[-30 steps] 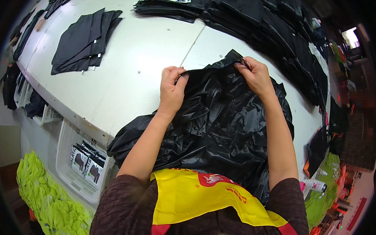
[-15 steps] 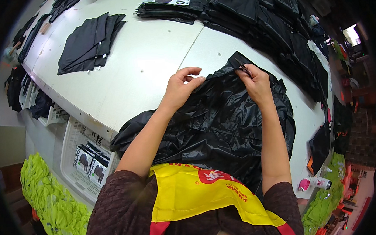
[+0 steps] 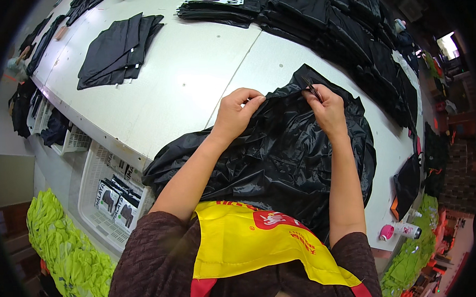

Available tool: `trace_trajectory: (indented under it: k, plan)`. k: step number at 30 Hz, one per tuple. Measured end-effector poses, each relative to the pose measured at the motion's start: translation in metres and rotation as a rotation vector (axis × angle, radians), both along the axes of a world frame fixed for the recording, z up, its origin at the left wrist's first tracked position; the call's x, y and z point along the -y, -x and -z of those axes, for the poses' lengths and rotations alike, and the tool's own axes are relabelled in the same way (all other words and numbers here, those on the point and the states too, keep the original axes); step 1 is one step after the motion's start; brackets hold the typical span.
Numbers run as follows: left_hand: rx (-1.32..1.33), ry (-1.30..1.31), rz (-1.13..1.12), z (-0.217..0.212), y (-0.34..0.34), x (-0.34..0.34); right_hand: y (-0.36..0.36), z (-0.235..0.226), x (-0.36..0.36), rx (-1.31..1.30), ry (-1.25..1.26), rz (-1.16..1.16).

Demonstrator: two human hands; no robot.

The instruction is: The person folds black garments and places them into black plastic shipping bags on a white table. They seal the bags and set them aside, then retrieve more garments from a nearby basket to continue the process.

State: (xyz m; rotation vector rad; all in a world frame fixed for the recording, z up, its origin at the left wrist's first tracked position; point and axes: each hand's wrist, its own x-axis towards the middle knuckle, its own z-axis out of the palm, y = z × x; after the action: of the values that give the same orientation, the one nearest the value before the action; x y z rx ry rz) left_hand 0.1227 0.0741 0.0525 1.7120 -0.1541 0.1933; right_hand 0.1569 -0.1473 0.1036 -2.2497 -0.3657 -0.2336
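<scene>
A shiny black garment [image 3: 265, 158] lies crumpled across the table in front of me, its near side against my yellow apron [image 3: 226, 240]. My left hand [image 3: 236, 113] pinches the garment's far edge between thumb and fingertips. Farther right along that edge, my right hand [image 3: 328, 111] is closed around small dark thread snips [image 3: 312, 91], whose pointed tips stick out past the fingers. The right fingertips also touch the cloth; how firmly they grip it is hidden.
Folded black garments [image 3: 115, 52] lie at the far left of the white table [image 3: 191, 70]. Tall stacks of black packages [image 3: 345, 40] line the far right. A white basket [image 3: 93, 210] holds printed packets below the left edge. A pink-and-white bottle [image 3: 406, 230] lies at right.
My left hand has closed from a loose, parted pose into a pinch on the garment's edge. The right hand stays nearly in place with the snips.
</scene>
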Motion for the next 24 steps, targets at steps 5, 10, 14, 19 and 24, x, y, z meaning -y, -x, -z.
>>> trace_trajectory:
  k: [5, 10, 14, 19, 24]
  plan:
    - [-0.180, 0.478, 0.070, 0.006, -0.001, 0.010, 0.015, 0.003, 0.000, -0.109, -0.108, 0.049]
    - [-0.238, 0.552, 0.052, 0.015, 0.004, 0.018, 0.040, 0.012, -0.009, -0.326, -0.489, -0.006]
    - [-0.207, 0.565, 0.066, 0.032, 0.004, 0.023, 0.069, 0.023, -0.029, -0.826, -0.943, -0.097]
    - [-0.227, 0.616, 0.052, 0.040, 0.000, 0.028, 0.071, 0.034, -0.050, -1.099, -1.132, -0.032]
    - [-0.221, 0.638, 0.029, 0.042, 0.000, 0.031, 0.063, 0.029, -0.041, -1.014, -0.964, 0.045]
